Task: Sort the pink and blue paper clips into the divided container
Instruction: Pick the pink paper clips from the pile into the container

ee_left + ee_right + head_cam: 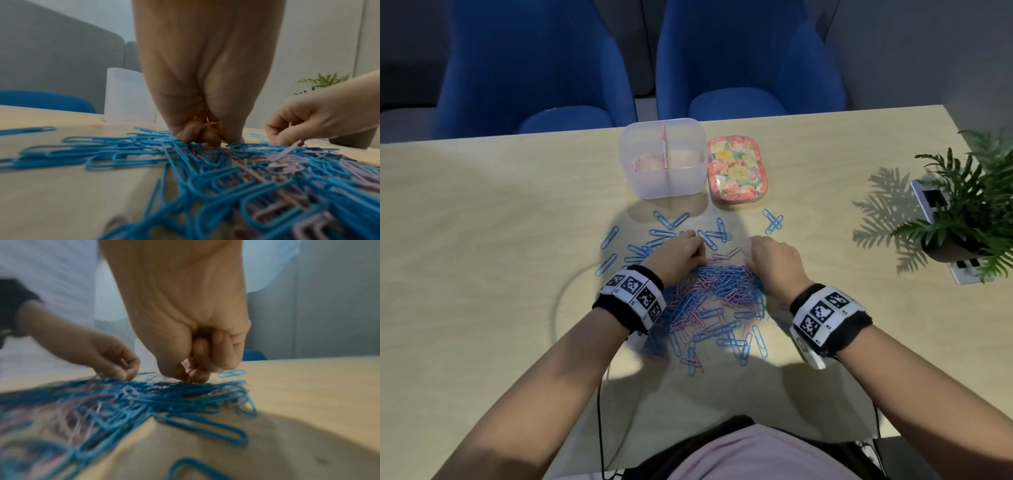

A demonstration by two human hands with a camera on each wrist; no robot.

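Left grip (678,251): fingers curled down into the far edge of the paper clip pile (715,294), pink clips (207,123) bunched in the palm. Right grip (774,257): fingertips pinched together at the pile's far edge; whether a clip is caught between them cannot be told. Pile: mixed pink and blue, on the counter (482,240), between and behind both grips. Loose blue clips (717,234): just beyond the grips. Divided container (662,192): farther beyond, a few pink clips in its left compartment. Floral tin (736,169): touching or just beside the container's right wall.
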